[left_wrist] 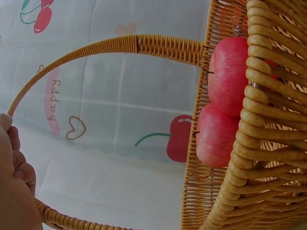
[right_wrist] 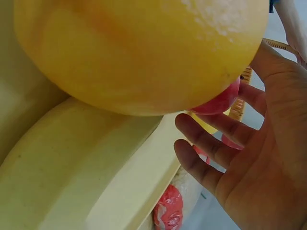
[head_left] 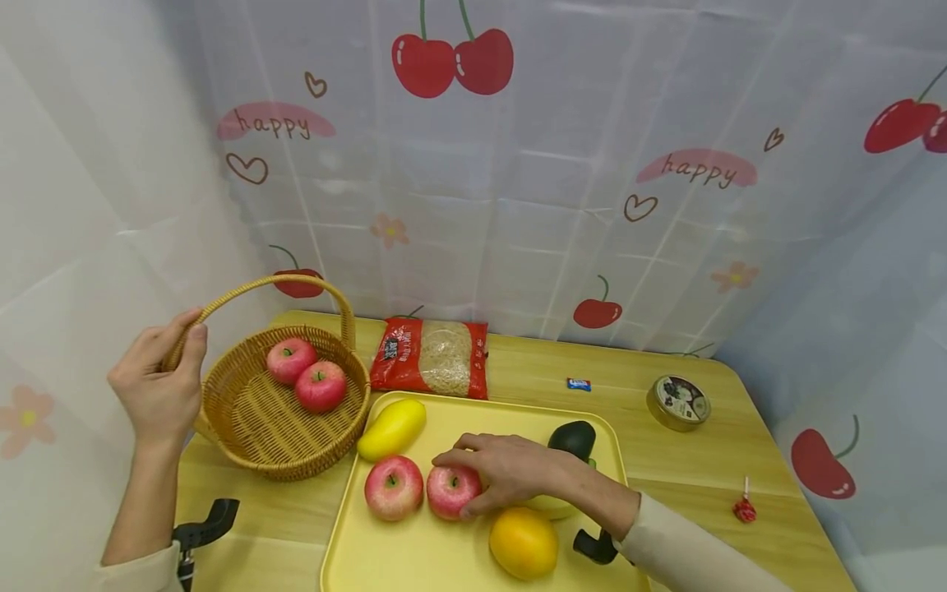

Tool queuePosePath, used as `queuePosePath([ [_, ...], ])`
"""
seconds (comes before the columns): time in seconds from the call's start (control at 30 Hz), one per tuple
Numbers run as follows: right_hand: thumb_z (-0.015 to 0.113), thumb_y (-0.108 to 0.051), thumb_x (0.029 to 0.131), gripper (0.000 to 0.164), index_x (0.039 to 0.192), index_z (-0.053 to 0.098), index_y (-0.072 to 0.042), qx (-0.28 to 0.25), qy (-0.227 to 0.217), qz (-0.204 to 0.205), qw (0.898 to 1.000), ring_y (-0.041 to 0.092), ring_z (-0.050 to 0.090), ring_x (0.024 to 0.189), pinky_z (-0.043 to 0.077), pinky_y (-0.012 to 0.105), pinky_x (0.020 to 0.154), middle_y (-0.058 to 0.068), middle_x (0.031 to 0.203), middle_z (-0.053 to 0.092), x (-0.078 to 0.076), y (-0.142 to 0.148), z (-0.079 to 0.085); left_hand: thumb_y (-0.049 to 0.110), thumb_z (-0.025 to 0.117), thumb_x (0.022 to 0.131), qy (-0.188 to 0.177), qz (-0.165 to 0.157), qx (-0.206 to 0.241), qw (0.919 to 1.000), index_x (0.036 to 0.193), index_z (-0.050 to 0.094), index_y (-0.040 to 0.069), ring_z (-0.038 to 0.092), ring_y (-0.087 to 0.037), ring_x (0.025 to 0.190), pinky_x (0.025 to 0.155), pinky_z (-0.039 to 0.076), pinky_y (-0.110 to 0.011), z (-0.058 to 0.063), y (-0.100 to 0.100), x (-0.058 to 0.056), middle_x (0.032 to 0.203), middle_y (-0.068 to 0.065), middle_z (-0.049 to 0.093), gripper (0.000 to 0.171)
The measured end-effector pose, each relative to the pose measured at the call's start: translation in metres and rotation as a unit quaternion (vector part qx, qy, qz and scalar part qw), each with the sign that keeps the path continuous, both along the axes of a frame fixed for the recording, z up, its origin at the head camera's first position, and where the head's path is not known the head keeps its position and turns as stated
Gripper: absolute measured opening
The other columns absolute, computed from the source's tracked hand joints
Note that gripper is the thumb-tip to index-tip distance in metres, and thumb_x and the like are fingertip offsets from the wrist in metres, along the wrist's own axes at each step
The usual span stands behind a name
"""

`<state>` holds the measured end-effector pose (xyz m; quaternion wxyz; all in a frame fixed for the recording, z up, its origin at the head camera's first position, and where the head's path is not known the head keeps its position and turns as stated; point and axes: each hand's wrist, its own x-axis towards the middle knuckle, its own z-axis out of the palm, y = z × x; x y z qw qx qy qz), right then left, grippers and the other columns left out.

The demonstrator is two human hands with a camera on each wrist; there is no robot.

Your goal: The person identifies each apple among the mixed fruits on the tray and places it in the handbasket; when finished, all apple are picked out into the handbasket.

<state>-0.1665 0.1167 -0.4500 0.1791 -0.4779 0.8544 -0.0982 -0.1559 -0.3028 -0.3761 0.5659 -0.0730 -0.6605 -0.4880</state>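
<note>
Loosely spread, right fingers [right_wrist: 208, 143] around an apple [head_left: 451, 495], left fingers [head_left: 173, 329] curled round basket handle [left_wrist: 168, 49]

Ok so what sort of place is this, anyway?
Possibly a small staged tabletop corner: cherry-print sheeting hangs close around a wood-grain table, which bears a yellow tray and a wicker basket, both holding fruit.

the part-covered pink apple [head_left: 448, 495] seems upright near the wicker basket [head_left: 259, 423].
</note>
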Motion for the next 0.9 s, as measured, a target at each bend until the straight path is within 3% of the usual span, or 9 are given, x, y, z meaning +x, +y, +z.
queuePosePath([
  [0.9, 0.07, -0.061, 0.086, 0.071, 0.148, 0.046, -0.036, -0.011, -0.017, -0.002, 1.0, 0.007, 0.056, 0.107, 0.05, 0.03, 0.093, -0.008, 0.132, 0.054, -0.0001, 0.0007, -0.0018, -0.006, 0.073, 0.086, 0.003, -0.004, 0.002, 1.0, 0.098, 0.076, -0.01, 0.046, 0.001, 0.062, 0.057, 0.033, -0.008, 0.0002, 0.0003, -0.0014, 0.081, 0.014, 0.069, 0.013],
])
